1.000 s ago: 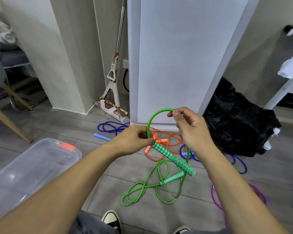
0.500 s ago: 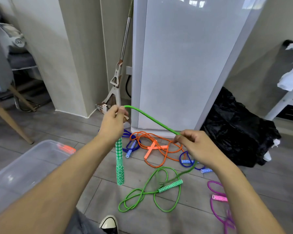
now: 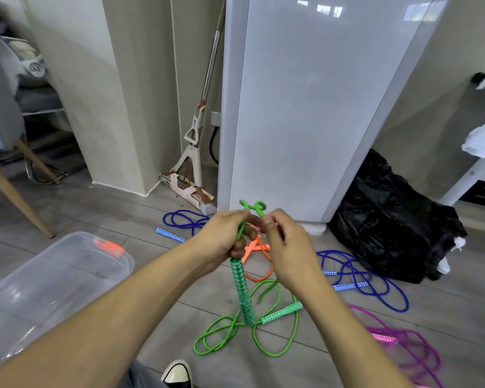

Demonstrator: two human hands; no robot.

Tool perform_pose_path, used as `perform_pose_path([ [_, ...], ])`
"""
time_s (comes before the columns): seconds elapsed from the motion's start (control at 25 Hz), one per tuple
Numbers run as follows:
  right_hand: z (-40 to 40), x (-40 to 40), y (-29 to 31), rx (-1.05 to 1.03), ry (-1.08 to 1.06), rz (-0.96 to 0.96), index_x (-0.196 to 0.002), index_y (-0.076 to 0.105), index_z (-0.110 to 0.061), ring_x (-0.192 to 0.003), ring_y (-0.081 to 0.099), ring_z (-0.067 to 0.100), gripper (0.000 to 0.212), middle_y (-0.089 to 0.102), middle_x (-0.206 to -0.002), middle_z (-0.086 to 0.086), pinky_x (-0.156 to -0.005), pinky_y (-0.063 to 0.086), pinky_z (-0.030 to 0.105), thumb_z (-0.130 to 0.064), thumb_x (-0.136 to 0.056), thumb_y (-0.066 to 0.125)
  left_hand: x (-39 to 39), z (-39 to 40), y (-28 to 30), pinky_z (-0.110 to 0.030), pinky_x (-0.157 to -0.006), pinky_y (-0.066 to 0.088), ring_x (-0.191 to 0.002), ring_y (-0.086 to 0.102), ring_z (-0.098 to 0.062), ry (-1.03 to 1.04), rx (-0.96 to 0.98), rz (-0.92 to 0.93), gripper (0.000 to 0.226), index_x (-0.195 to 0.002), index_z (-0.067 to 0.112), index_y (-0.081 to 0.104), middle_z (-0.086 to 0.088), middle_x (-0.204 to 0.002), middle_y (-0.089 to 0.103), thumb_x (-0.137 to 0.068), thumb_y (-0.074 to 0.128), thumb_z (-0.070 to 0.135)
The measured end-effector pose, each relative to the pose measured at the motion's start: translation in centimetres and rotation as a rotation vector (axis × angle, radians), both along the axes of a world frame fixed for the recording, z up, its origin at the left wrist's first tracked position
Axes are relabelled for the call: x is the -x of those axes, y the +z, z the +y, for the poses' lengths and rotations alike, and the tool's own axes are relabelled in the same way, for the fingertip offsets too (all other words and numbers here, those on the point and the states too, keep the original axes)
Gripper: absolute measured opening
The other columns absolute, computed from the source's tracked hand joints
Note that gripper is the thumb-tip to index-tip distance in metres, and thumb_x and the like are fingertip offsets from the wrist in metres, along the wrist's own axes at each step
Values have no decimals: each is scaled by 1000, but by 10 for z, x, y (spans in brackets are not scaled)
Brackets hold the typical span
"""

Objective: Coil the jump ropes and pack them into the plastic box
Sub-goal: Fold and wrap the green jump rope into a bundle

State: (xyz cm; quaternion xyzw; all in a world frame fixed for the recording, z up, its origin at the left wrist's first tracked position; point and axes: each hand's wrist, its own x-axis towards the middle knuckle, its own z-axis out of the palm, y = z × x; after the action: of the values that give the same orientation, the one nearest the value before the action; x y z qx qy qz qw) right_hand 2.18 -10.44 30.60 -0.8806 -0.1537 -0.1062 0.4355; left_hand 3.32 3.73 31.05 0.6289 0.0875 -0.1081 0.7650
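Our clear plastic storage box [image 3: 53,278] on the floor at left, green jump rope [image 3: 244,331] ahead of us, black plastic bag [image 3: 389,225] far right, mop [image 3: 193,152] behind.

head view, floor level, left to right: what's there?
Wooden chair leg → plastic box → blue-handled rope → mop → green rope, gripped by left hand and right hand → second blue rope → black bag.
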Motion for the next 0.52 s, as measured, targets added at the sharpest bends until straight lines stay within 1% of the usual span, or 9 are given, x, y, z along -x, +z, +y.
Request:
perform_pose_path([
  [0.08, 9, 5, -1, 59, -4, -45, -91, 51, -21, -66, 54, 19, 22, 58, -67, -3, -63, 44, 42, -36, -105, 42, 5, -5, 0, -20, -44, 22, -44, 33, -14, -31, -50, 1, 27, -76, 10, 56, -3, -57, 48, -99, 43, 14],
  [0.12, 11, 7, 1, 116, -13, -77, -92, 50, -22, -71, 57, 25, 23, 60, -69, -3, -64, 46, 44, -39, -105, 40, 4, -4, 0, -21, -43, 22, -46, 35, -14, -16, -57, 3, 22, -78, 10, 55, -4, -60, 45, -97, 43, 13],
  [0.16, 12, 8, 3, 169, -24, -102, -95, 50, -23, -75, 59, 28, 24, 61, -72, -4, -65, 46, 45, -41, -105, 38, 3, -3, 0, -22, -43, 21, -48, 38, -15, 11, -23, 10, 19, -81, 10, 54, -5, -64, 44, -96, 44, 14],
  [0.2, 12, 10, 5, 198, -34, -112, -100, 53, -25, -78, 61, 29, 23, 62, -74, -6, -66, 46, 45, -42, -105, 38, 1, -2, 0, -22, -42, 21, -49, 39, -15, 39, 49, 17, 17, -84, 9, 55, -6, -66, 44, -96, 44, 16],
  [0.28, 14, 14, 6, 219, -40, -86, -120, 55, -34, -88, 64, 26, 25, 69, -84, -8, -68, 47, 42, -43, -104, 39, -1, 1, 1, -23, -41, 22, -50, 40, -14, 43, 159, -15, 21, -88, 8, 56, -6, -65, 46, -100, 45, 21],
  [0.32, 15, 15, 7, 236, -34, -72, -129, 53, -38, -91, 64, 24, 29, 72, -91, -8, -70, 48, 41, -44, -104, 39, -1, 2, 2, -23, -41, 23, -50, 40, -13, 20, 147, -53, 24, -88, 9, 56, -5, -64, 47, -103, 44, 23],
  [0.36, 15, 16, 6, 248, -26, -62, -133, 51, -40, -93, 64, 24, 31, 73, -94, -7, -70, 48, 41, -44, -104, 39, -1, 2, 2, -24, -43, 24, -52, 39, -13, -5, 112, -91, 27, -85, 9, 55, -4, -63, 49, -104, 42, 23],
  [0.44, 16, 16, 5, 221, 2, -35, -127, 54, -37, -89, 63, 25, 27, 72, -90, -4, -69, 49, 42, -43, -104, 42, 0, 2, 5, -27, -51, 31, -56, 42, -14, -2, 55, -134, 31, -82, 10, 56, -2, -65, 56, -106, 40, 21],
  [0.52, 12, 10, 5, 201, 75, 2, -113, 58, -31, -79, 59, 20, 20, 68, -81, -6, -70, 47, 41, -40, -104, 42, -4, 9, 9, -28, -57, 43, -59, 54, -17, 79, 93, -127, 31, -84, 10, 56, -2, -69, 65, -107, 37, 18],
])
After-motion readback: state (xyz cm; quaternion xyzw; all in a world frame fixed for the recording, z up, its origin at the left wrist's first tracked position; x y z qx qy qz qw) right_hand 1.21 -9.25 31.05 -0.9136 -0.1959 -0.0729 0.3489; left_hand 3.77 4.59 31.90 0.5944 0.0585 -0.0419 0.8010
